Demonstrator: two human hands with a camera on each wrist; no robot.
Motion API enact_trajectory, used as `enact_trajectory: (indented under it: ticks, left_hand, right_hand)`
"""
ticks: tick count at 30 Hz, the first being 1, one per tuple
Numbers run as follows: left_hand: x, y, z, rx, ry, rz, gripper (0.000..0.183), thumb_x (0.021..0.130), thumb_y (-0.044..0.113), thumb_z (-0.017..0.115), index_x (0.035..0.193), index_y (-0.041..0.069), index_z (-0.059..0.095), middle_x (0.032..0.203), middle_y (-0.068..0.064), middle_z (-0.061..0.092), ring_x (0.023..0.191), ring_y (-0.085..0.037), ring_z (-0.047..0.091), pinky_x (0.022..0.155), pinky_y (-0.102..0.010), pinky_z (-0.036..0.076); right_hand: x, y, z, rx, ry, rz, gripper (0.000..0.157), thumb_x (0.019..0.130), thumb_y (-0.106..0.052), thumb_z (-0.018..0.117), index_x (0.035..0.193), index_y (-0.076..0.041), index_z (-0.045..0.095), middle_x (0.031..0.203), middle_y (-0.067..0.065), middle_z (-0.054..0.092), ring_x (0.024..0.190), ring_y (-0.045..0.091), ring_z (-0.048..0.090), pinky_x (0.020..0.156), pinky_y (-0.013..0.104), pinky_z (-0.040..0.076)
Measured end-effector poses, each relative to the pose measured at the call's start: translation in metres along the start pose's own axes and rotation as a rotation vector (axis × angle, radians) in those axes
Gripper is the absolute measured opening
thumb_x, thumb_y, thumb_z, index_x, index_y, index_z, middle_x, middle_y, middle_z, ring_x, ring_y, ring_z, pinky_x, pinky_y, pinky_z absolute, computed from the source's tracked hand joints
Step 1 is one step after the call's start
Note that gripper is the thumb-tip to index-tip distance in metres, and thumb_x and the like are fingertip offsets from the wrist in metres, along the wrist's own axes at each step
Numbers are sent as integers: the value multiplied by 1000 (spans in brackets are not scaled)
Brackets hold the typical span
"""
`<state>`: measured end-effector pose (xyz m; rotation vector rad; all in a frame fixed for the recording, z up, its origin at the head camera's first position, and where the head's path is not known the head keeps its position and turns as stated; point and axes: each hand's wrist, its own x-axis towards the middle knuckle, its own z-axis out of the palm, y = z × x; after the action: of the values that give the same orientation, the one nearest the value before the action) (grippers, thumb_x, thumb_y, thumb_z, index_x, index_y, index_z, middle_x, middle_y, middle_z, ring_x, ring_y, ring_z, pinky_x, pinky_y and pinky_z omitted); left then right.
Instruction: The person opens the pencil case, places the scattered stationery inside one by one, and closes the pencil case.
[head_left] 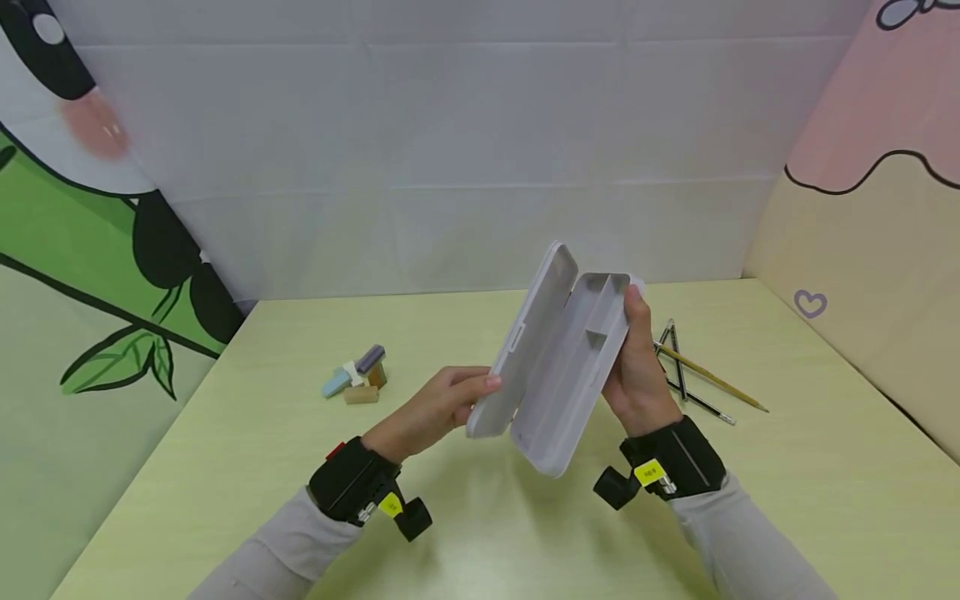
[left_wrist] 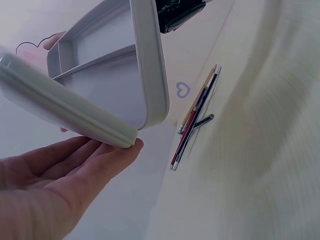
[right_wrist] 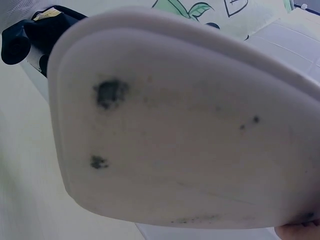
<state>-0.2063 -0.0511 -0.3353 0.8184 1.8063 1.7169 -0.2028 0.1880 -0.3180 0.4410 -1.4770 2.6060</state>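
Observation:
A white pencil case (head_left: 558,392) is held up above the table with its lid swung open, its long compartment and small divided sections facing up and bare. My left hand (head_left: 444,402) pinches the lid (head_left: 517,354) at its outer edge, thumb on the inner side and fingers behind. Around the right side of the base, my right hand (head_left: 641,379) grips with the thumb near the upper rim. In the right wrist view the case's underside (right_wrist: 175,135) fills most of the picture and shows dark smudges; only a bit of that hand appears at the lower corner.
Several pencils (head_left: 712,379), one yellow and others dark striped, lie crossed on the table (head_left: 247,500) at the right. A cluster of small coloured blocks (head_left: 362,396) lies at the left. Printed cloth walls (head_left: 480,150) stand behind and at both sides.

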Motion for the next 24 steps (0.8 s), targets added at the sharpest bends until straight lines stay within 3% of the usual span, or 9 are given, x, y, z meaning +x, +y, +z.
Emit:
enact_trajectory:
  ticks: [5,9,14,24]
  left_hand:
    - [0,-2,-2,-35,-6,25,67,95,40,50,136,-13,44,127,-29,57,101,-10,64,90,-28,55]
    - [0,-3,-3,-64,-8,36,68,94,40,50,133,-16,45,117,-11,66,98,-9,65,88,-27,54]
    - [-1,-3,-3,-91,-13,39,65,96,36,44,135,-16,42,108,8,67,97,-8,64,87,-27,53]
    - [-6,-2,-5,-105,-36,17,64,99,44,34,144,-2,35,115,8,61,103,-11,58,93,-31,49]
  right_hand:
    - [1,0,0,-8,11,-12,64,82,-68,56,126,-25,38,115,-2,45,106,13,43,89,29,41]
    - [1,-1,0,-6,19,-17,64,83,-68,56,128,-26,39,115,-2,47,105,12,45,87,28,42]
    - [1,-2,1,-13,34,-15,66,82,-68,55,130,-25,39,116,-1,47,105,13,45,87,28,43]
    - [-1,-4,0,1,43,-4,64,82,-69,56,127,-25,41,114,-3,49,101,11,49,83,25,46]
